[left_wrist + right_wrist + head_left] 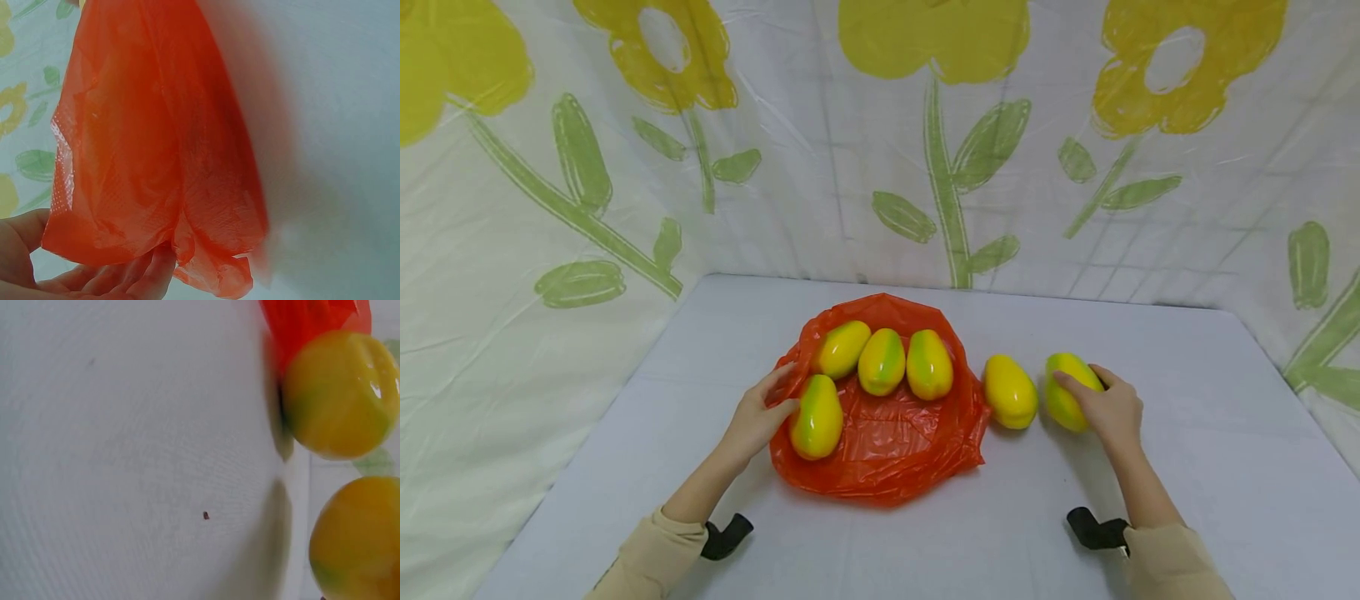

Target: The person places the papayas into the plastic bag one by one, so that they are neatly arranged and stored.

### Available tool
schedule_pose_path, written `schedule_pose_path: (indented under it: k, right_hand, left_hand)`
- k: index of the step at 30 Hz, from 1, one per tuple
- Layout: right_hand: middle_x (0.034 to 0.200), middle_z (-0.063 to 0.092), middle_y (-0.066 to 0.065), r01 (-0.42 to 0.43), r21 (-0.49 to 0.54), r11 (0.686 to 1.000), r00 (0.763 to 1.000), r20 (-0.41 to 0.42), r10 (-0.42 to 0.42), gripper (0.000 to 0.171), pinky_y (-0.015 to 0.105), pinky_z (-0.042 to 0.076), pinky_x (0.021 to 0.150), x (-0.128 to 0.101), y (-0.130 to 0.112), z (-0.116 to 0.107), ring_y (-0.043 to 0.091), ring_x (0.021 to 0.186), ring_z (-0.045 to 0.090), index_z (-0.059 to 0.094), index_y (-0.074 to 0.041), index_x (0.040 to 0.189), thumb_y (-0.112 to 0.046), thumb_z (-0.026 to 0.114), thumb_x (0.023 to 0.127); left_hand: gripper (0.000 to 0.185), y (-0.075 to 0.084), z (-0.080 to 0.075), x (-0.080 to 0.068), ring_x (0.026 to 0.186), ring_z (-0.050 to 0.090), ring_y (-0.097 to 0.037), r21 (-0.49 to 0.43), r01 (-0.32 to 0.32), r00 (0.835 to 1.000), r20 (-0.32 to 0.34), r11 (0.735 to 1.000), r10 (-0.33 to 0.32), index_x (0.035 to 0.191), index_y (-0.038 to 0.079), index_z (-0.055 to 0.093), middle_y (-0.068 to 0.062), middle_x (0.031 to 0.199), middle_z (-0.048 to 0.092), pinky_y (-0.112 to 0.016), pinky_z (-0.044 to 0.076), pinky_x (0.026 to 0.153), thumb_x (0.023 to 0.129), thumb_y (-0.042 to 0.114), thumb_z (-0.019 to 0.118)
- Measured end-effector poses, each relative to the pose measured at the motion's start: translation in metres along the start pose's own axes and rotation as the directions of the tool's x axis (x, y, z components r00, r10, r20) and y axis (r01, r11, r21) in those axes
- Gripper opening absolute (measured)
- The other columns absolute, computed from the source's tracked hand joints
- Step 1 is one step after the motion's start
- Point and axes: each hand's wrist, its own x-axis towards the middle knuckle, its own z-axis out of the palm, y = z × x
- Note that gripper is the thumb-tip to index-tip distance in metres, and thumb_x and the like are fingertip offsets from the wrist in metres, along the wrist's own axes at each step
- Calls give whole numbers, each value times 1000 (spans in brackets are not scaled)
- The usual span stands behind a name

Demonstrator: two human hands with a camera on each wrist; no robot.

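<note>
A red plastic bag (pixel 895 467) lies spread open on the table with several glossy yellow-green papayas inside, three along its back and one papaya (pixel 817 418) at the left. My left hand (pixel 756 421) grips the bag's left rim, thumb on the inner side beside that papaya. The left wrist view has the fingers (pixel 150 275) behind the red film. To the right of the bag, my right hand (pixel 1108 404) holds another papaya (pixel 1063 392), thumb across its top; its shadow lies apart from it in the right wrist view. Between bag and right hand rests a loose papaya (pixel 1011 392).
A white-covered table (pixel 917 550) carries everything. Behind it and at the sides hangs a white curtain (pixel 797 192) printed with yellow flowers. Black wrist-camera mounts (pixel 1097 530) stick out from both sleeves.
</note>
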Motion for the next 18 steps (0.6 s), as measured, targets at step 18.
schedule_pose_path:
  k: [18]
  right_hand:
    - [139, 46, 28, 72, 21, 997, 996, -46, -71, 78, 44, 45, 86, -32, -18, -10, 39, 116, 45, 44, 1, 144, -49, 64, 88]
  left_hand:
    - [56, -1, 1, 1, 135, 36, -40, 3, 16, 1000, 10, 1000, -16, 150, 4, 34, -24, 147, 39, -51, 39, 104, 96, 8, 48]
